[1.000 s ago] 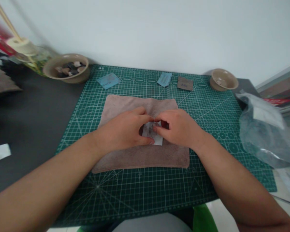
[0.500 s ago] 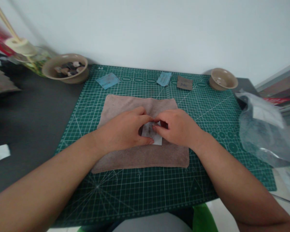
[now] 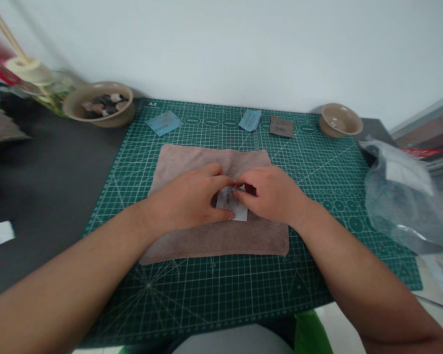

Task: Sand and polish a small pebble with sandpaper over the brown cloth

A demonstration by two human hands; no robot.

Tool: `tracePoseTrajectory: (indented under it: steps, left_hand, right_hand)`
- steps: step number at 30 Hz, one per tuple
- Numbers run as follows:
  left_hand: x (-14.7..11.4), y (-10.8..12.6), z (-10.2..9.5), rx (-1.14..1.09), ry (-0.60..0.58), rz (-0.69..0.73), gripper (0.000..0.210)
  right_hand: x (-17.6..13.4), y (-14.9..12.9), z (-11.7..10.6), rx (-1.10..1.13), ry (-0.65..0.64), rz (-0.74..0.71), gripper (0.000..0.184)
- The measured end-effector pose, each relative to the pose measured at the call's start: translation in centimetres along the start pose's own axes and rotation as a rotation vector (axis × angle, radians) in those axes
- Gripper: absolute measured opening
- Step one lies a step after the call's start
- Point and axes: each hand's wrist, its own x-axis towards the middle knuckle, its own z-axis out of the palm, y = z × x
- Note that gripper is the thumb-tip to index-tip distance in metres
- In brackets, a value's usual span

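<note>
A small white piece of paper (image 3: 240,211) with dark grey smudges lies on a pinkish-brown cloth (image 3: 214,243). My left hand (image 3: 195,196) rests over the paper's left side, thumb and forefinger apart and touching its edges. From the right, my right hand (image 3: 271,194) bends over the paper with thumb and forefinger drawn together. Whatever is between those fingertips is too small and hidden to make out. The fingertips of both hands meet near the paper's top edge.
Under the cloth spreads a green cutting mat (image 3: 192,300). Behind it lie two blue printed pieces (image 3: 164,123) and a brown square (image 3: 281,127). A bowl of stones (image 3: 99,105) stands left, another bowl (image 3: 340,120) right, near a clear plastic bag (image 3: 402,196).
</note>
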Motion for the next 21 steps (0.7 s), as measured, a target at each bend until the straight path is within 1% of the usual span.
tracePoseTrajectory:
  steps: [15, 21]
  left_hand:
    - [0.03, 0.09, -0.01, 0.004, -0.003, -0.006, 0.055]
    - [0.05, 0.18, -0.09, -0.004, 0.000, -0.002, 0.052]
  right_hand:
    - [0.03, -0.10, -0.01, -0.017, -0.001, -0.021, 0.023]
    - [0.02, -0.08, -0.02, -0.032, -0.003, -0.026, 0.024]
